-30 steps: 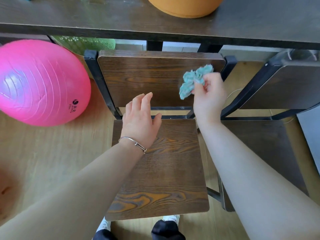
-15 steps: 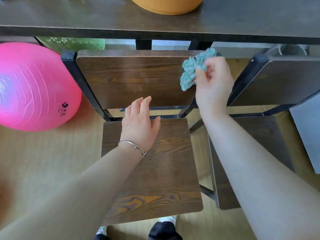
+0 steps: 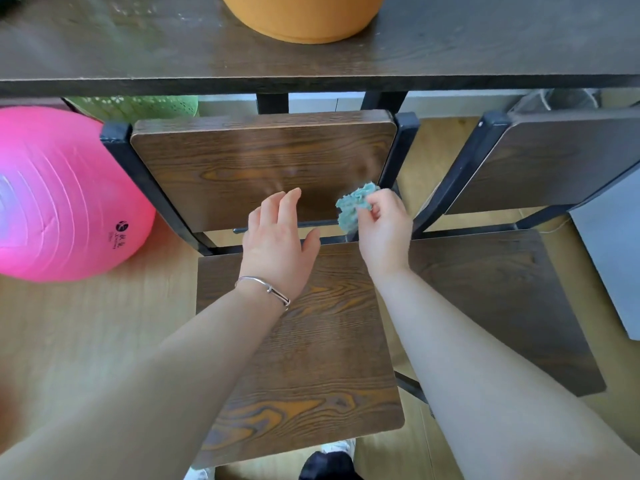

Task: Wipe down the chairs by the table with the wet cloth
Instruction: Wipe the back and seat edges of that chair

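Observation:
A dark wooden chair [image 3: 304, 358] with a black metal frame stands in front of me, its backrest [image 3: 249, 157] toward the table. My right hand [image 3: 384, 233] grips a crumpled teal cloth [image 3: 353, 206] against the lower right corner of the backrest. My left hand [image 3: 277, 240], a thin bracelet on its wrist, hovers with relaxed fingers over the back of the seat, holding nothing. A second, similar chair [image 3: 502, 299] stands to the right.
A dark wooden table [image 3: 138, 46] runs across the top, with an orange round object [image 3: 301, 15] on it. A big pink exercise ball [image 3: 59, 199] lies on the wooden floor at the left, a green basket [image 3: 138, 107] behind it. A grey panel [image 3: 613, 258] is at the right edge.
My right hand has carried the cloth down from the backrest's upper right corner to its lower right corner. My left hand stays over the back of the seat.

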A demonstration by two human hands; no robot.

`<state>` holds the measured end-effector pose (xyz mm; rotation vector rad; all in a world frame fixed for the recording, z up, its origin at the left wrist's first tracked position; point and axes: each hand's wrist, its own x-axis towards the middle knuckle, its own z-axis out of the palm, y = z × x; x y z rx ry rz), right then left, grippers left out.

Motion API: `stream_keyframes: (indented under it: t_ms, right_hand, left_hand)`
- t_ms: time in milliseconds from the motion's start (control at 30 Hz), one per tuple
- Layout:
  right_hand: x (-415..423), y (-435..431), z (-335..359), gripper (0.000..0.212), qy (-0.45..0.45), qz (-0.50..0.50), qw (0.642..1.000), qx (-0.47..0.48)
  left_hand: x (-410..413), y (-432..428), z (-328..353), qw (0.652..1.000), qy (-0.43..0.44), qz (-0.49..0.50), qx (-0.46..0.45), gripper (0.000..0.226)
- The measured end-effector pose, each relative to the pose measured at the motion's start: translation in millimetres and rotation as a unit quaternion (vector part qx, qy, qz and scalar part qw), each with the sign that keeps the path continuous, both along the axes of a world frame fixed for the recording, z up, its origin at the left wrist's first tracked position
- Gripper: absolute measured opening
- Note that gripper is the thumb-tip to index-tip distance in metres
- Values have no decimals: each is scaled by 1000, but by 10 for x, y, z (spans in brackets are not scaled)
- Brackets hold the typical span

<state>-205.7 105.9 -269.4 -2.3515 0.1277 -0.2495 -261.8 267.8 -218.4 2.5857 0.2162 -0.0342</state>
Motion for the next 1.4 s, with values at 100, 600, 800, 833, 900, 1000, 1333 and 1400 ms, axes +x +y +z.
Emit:
stream_keyframes:
  t_ms: [100,600,800,833,900,1000,1333,1400]
  right_hand:
    - [160,-54,501,12,-102,-35,993,51]
    - [-1,-268,-347,13,13,-8,1000,24]
    - [-67,-181,-895,12,94,-76,993,5]
    - [-69,-157,-950,11,103,-83,991,10]
    - [-70,-120,-1038,12,124,-95,988,13]
    - [-68,-84,-1152,17,156,-107,982,-16]
    - [-51,152,-1325,25,159,-136,974,-86]
    - [-44,191,-1313,26,170,-137,971,-97]
  left_hand:
    - [25,-17,28,1000,1,-6,-4,62]
    - [-31,-57,-416,999,28,-19,-1,59]
    - [-167,-17,-776,998,70,-8,7,60]
    - [-189,-7,-830,997,77,-2,7,60]
    - [-228,21,-930,996,90,5,6,60]
    - [-275,64,-1042,994,106,15,-2,61]
    - [-236,354,-1137,992,113,49,-1,60]
    - [-267,461,-1141,992,113,55,2,60]
